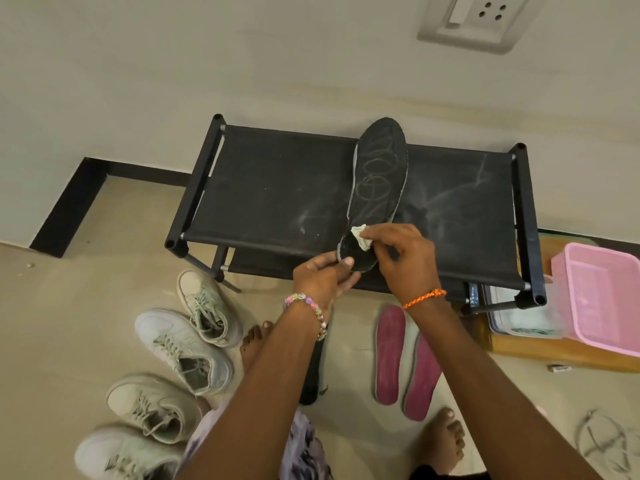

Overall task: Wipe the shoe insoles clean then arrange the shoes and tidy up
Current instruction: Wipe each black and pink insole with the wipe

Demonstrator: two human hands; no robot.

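At frame centre the left hand (323, 271) pinches the heel of a black insole (377, 181), holding it up over the dusty rack (277, 188), toe toward the wall. The right hand (403, 258) grips a crumpled wipe (362, 236), pressing it on the insole near the heel. To wipe well, I judge the left hand should keep the heel firm while the wipe travels in long strokes toward the toe, covering the pale scribbled marks and the edges. Two pink insoles (391, 351) lie on the floor at lower right, another dark insole (311, 375) shows behind the left forearm, and four pale sneakers (183, 355) wait at lower left. A pink basket (602, 296) sits at the right edge.
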